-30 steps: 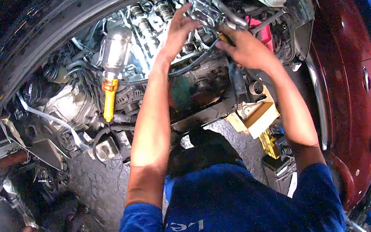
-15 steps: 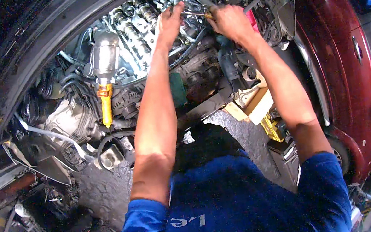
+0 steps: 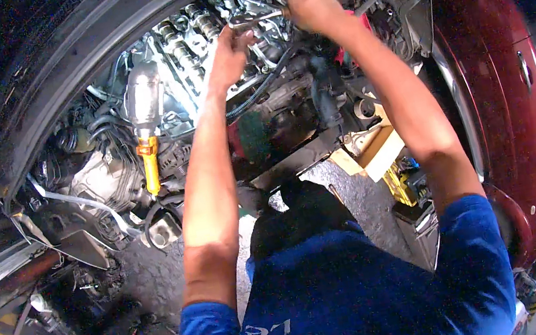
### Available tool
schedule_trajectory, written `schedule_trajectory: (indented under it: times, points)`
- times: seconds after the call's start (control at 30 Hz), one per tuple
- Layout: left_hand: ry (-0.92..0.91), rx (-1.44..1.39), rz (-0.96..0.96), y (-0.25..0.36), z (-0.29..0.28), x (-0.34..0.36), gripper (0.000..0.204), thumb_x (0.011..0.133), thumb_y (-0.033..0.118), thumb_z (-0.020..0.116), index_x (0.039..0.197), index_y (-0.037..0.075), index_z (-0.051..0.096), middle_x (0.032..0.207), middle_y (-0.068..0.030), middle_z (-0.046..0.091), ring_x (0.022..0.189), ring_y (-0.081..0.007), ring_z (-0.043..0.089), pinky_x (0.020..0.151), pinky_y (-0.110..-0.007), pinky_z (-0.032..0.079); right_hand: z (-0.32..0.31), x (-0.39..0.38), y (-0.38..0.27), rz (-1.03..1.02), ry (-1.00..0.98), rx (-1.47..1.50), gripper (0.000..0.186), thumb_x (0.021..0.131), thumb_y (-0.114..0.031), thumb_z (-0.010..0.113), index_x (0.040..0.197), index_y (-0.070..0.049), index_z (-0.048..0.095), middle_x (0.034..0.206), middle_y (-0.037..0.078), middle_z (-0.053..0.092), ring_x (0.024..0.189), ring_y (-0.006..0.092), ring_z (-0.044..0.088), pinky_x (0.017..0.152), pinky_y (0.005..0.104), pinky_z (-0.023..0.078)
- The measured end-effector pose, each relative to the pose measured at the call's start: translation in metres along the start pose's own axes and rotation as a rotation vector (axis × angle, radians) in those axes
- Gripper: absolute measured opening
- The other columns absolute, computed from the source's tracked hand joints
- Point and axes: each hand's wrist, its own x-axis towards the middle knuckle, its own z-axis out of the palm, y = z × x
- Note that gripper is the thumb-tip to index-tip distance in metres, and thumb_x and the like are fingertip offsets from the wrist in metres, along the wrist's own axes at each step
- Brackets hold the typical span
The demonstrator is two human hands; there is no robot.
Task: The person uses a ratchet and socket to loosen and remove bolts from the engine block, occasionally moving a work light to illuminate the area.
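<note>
Closest is the person's blue shirt [image 3: 344, 295], then an open cardboard box [image 3: 384, 155] off to the right and a yellow-handled work lamp [image 3: 150, 165] to the left. Farther on, the right hand [image 3: 317, 11] has its fingers closed around the handle end of a ratchet wrench [image 3: 266, 17], held crosswise over the engine [image 3: 192, 74]. The left hand [image 3: 228, 63] is at the wrench's head, fingers partly curled (whether they grip it, I cannot tell). The step in hand seems to be positioning this tool; the next move probably calls for lining up its head under left-hand guidance. Beyond the left fingertips are brightly lit camshafts [image 3: 201, 20].
</note>
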Motion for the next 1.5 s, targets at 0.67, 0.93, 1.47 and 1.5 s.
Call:
schedule_trajectory:
  times: [0.67, 0.93, 1.47, 1.5]
  points:
    - [0.150, 0.403, -0.020, 0.038, -0.021, -0.012, 0.024, 0.088, 0.023, 0.066, 0.103, 0.004, 0.067, 0.084, -0.0187, 0.069, 0.076, -0.0289, 0.066, 0.073, -0.038, 0.048, -0.006, 0.004, 0.008, -0.244, 0.160, 0.181, 0.028, 0.084, -0.024, 0.060, 0.111, -0.016, 0.061, 0.087, 0.016, 0.067, 0.082, 0.0372, 0.065, 0.070, 0.0487, 0.051]
    - [0.171, 0.350, 0.063, 0.024, -0.028, -0.028, 0.030, 0.088, 0.030, 0.068, 0.103, 0.005, 0.067, 0.081, -0.0127, 0.069, 0.074, -0.0200, 0.063, 0.072, -0.035, 0.048, 0.022, -0.012, -0.008, -0.279, 0.267, 0.262, 0.030, 0.083, -0.023, 0.062, 0.111, -0.013, 0.062, 0.083, 0.019, 0.067, 0.079, 0.0384, 0.065, 0.068, 0.0502, 0.051]
    - [0.081, -0.193, 0.039, 0.046, -0.016, -0.032, 0.054, 0.088, 0.031, 0.067, 0.133, 0.008, 0.050, 0.103, -0.0079, 0.067, 0.095, -0.0154, 0.059, 0.087, -0.030, 0.044, -0.019, -0.064, -0.025, -0.318, 0.147, 0.115, 0.039, 0.091, -0.016, 0.051, 0.130, -0.015, 0.053, 0.101, 0.023, 0.064, 0.096, 0.0408, 0.061, 0.084, 0.0488, 0.048]
    - [0.120, -0.098, 0.061, 0.041, -0.022, -0.030, 0.048, 0.090, 0.032, 0.064, 0.129, 0.007, 0.053, 0.104, -0.0087, 0.067, 0.097, -0.0164, 0.058, 0.088, -0.030, 0.043, -0.023, -0.068, -0.043, -0.265, 0.010, 0.237, 0.039, 0.091, -0.018, 0.052, 0.130, -0.014, 0.052, 0.103, 0.025, 0.064, 0.097, 0.0415, 0.061, 0.085, 0.0483, 0.048]
